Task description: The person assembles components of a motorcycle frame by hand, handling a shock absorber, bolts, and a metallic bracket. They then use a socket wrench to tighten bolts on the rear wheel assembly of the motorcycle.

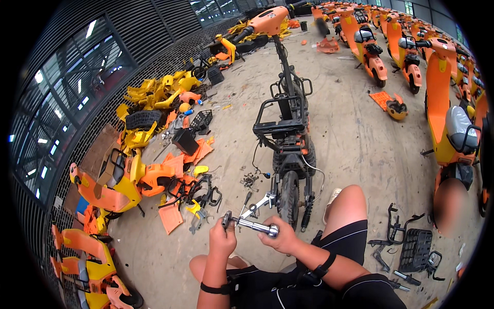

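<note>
My left hand (222, 241) is closed round the dark rounded end of a chrome tube that looks like a shock absorber (252, 224). My right hand (281, 237) grips the tube's thick shiny end, so it lies nearly level between both hands over my lap. Just beyond, the stripped scooter (288, 139) stands with its bare black frame and rear wheel (289, 200) toward me. A silver metal arm (263, 202) juts out left of the wheel. On the wheel's right hangs a black coil spring unit (307, 208).
Small fasteners (249, 180) lie left of the wheel. Orange and yellow panels (177, 165) pile up farther left, near a tipped scooter (103, 190). At right are a black basket (416, 250) and chrome-and-black tubes (404, 278). Rows of orange scooters (440, 103) stand beyond.
</note>
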### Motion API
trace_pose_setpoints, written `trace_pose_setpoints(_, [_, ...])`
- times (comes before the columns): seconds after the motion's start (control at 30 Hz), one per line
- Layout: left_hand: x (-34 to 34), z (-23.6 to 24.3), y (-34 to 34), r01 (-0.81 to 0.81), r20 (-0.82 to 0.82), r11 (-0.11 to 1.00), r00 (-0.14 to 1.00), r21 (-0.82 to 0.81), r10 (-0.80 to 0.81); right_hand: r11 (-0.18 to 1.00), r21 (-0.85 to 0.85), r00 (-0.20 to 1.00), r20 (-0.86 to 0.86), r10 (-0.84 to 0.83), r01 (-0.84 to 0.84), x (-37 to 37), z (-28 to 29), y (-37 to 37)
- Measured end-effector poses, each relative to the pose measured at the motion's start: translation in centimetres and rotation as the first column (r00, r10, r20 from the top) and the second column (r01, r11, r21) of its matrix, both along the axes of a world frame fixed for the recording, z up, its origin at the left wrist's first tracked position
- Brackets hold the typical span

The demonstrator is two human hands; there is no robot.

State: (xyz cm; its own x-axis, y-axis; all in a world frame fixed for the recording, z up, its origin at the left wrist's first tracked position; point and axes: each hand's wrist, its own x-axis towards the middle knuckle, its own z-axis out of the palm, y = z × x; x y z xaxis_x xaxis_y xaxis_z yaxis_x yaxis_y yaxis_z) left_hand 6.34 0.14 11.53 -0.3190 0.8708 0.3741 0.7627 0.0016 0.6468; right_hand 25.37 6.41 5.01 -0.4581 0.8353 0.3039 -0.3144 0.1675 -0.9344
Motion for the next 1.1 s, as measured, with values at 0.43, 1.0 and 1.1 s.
trace_pose_setpoints(0.43, [-0.3,-5.4,0.5,0.012,0.057,0.993,0.998,0.120,-0.019,0.993,0.100,0.989,0.138,0.046,-0.060,1.1,-2.4,0.5])
trace_pose_setpoints(1.0, [-3.3,-12.3,0.2,0.077,0.415,0.997,0.908,-0.027,-0.059,0.524,0.794,0.753,0.540,-0.375,-0.308,-0.1,-1.7,1.6])
trace_pose_setpoints(1.1, [-3.5,-12.1,0.3,0.069,0.439,0.996,0.894,0.063,-0.090,0.921,0.359,0.801,0.591,-0.099,-0.151,-1.6,0.5,0.0])
